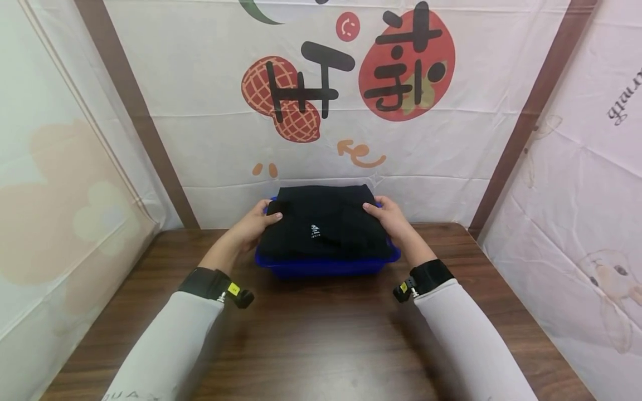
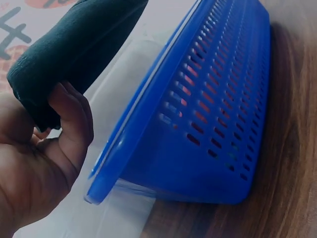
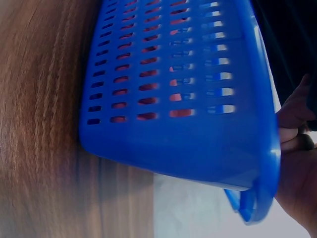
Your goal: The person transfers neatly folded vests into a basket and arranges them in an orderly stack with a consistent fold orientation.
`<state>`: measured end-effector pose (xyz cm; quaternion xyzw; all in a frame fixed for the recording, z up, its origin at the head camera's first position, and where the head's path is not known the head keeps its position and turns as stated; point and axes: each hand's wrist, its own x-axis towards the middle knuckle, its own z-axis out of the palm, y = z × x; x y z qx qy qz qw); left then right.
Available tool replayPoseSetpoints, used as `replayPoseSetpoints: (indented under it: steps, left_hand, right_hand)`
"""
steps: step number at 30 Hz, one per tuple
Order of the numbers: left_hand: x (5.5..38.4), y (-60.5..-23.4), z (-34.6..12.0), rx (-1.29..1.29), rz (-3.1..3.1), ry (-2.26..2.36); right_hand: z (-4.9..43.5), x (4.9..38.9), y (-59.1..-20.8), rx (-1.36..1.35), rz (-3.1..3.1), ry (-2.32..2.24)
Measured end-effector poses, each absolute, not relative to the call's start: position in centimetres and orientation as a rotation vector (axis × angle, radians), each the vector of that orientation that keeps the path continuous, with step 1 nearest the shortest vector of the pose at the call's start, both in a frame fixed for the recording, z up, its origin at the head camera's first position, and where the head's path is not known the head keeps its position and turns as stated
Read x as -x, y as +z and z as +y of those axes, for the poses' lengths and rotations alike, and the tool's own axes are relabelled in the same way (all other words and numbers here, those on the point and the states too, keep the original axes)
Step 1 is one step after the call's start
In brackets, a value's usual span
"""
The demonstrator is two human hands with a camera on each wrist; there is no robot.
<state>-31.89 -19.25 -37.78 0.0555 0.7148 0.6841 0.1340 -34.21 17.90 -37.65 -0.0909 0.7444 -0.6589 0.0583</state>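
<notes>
A folded black garment (image 1: 326,228) with a small white print lies flat across the top of a blue plastic basket (image 1: 328,269). My left hand (image 1: 253,225) grips its left side, thumb on top; in the left wrist view the fingers (image 2: 74,116) curl round the dark cloth (image 2: 74,49), above the basket's rim. On the opposite side my right hand (image 1: 393,220) holds the garment's right edge, thumb on top and fingers underneath. The right wrist view shows that hand (image 3: 299,144) beyond the basket rim (image 3: 270,148), partly cut off.
Red things show through the slots of the basket wall (image 2: 198,124). The basket stands on a brown wooden table (image 1: 326,340), near its back edge. White printed cloth (image 1: 210,139) hangs behind and at both sides.
</notes>
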Motion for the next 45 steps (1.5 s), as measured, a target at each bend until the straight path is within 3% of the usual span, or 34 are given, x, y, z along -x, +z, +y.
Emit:
replayPoseSetpoints:
  steps: [9,23,32,45]
  left_hand:
    - [33.9,-38.7,-19.2,-0.146,2.102,2.027]
    - [34.3,-39.8,-18.0,-0.182,2.205,2.024]
    - [34.1,-40.1,-17.1,-0.167,2.560,1.794]
    - [33.6,-40.3,-17.4,-0.219,2.609,1.715]
  right_hand:
    - [17.7,36.0,-38.7,0.233,2.255,-2.036]
    - [18.6,37.8,-39.9,0.251,2.230,-2.052]
    - [18.7,38.0,-40.2,0.353,2.199,-2.024]
    - [18.4,36.5,-40.5,0.326,2.198,-2.064]
